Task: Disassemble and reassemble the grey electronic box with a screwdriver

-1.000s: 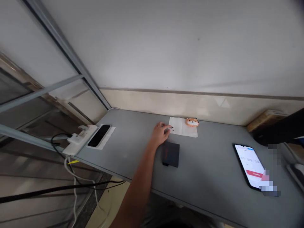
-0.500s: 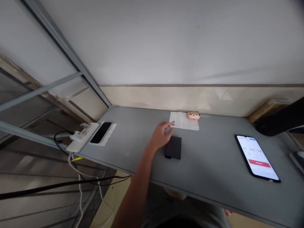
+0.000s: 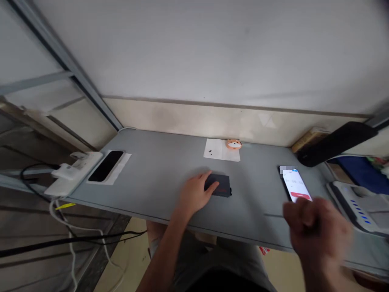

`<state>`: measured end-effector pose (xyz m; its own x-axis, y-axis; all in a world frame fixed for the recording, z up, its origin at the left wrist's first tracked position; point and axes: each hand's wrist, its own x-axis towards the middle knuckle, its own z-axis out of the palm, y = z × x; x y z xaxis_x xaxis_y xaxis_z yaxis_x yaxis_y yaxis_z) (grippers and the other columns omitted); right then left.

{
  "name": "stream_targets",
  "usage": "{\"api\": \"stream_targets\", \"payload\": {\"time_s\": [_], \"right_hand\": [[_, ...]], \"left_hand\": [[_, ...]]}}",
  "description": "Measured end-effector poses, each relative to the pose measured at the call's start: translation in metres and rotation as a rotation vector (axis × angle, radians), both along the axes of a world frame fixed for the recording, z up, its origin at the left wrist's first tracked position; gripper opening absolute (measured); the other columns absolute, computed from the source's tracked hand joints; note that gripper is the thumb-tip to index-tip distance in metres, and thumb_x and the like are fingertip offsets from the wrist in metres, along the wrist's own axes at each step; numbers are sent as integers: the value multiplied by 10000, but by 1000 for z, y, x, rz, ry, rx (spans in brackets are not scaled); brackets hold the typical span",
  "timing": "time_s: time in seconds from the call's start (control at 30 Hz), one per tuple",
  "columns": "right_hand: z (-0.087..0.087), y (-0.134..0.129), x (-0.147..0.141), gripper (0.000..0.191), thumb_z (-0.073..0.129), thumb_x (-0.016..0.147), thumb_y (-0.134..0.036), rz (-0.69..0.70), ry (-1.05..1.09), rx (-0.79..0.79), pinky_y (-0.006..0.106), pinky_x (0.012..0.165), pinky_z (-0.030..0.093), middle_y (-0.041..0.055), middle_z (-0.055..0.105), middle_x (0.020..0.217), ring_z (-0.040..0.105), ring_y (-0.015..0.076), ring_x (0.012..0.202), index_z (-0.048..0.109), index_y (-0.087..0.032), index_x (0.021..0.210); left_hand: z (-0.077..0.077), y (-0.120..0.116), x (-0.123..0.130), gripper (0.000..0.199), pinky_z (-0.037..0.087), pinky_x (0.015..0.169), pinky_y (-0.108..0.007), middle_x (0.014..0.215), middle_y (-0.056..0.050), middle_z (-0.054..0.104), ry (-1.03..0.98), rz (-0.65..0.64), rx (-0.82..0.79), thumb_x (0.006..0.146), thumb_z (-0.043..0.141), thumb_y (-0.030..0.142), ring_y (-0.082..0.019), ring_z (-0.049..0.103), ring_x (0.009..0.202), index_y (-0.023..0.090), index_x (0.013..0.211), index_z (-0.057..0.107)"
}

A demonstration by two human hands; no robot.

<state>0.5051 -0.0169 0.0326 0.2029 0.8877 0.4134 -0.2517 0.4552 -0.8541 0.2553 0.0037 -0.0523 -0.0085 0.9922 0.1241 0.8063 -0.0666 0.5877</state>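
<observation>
Presently, the left hand (image 3: pixel 194 194) grips the dark box (image 3: pixel 223 186) on the bench (image 3: pixel 158 162); black bits (image 3: pixel 210 151) lie apart on paper (image 3: pixel 220 152). Right hand (image 3: pixel 319 229) clenched, contents indiscernible.

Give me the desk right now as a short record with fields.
Left hand: on one end of the dark box
Right hand: curled, blurred, seems to grip a thin rod
Box: flat on the desk
White paper: behind the box, bearing black bits and an orange animal-face item
Lit phone: partly hidden by the right hand
Dark-screen phone: left, beside a power strip
</observation>
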Motion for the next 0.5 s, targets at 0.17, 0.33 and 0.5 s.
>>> {"api": "stream_targets", "payload": {"time_s": [0.17, 0.33, 0.5], "right_hand": [[-20, 46, -54, 570, 735, 881, -391, 27, 75, -65, 232, 362, 152, -81, 286, 401, 235, 53, 339, 403, -212, 455], [-42, 55, -81, 546, 687, 915, -404, 14, 147, -116, 239, 378, 180, -72, 319, 444, 260, 62, 377, 419, -215, 478], [-35, 62, -80, 539, 696, 895, -388, 38, 154, -51, 243, 376, 178, -70, 320, 430, 244, 61, 367, 432, -216, 459]], "left_hand": [[0, -13, -20, 711, 531, 1041, -413, 1331, -72, 680, -138, -131, -79, 833, 813, 435, -301, 641, 1235, 324, 1480, 539], [0, -10, -22, 680, 517, 1093, -394, 1464, -54, 552, -159, -123, -71, 813, 818, 381, -288, 594, 1319, 346, 1439, 554], [3, 6, -17, 669, 482, 1153, -414, 1410, -68, 562, -123, -196, -57, 803, 837, 358, -292, 566, 1334, 316, 1418, 576]]}}
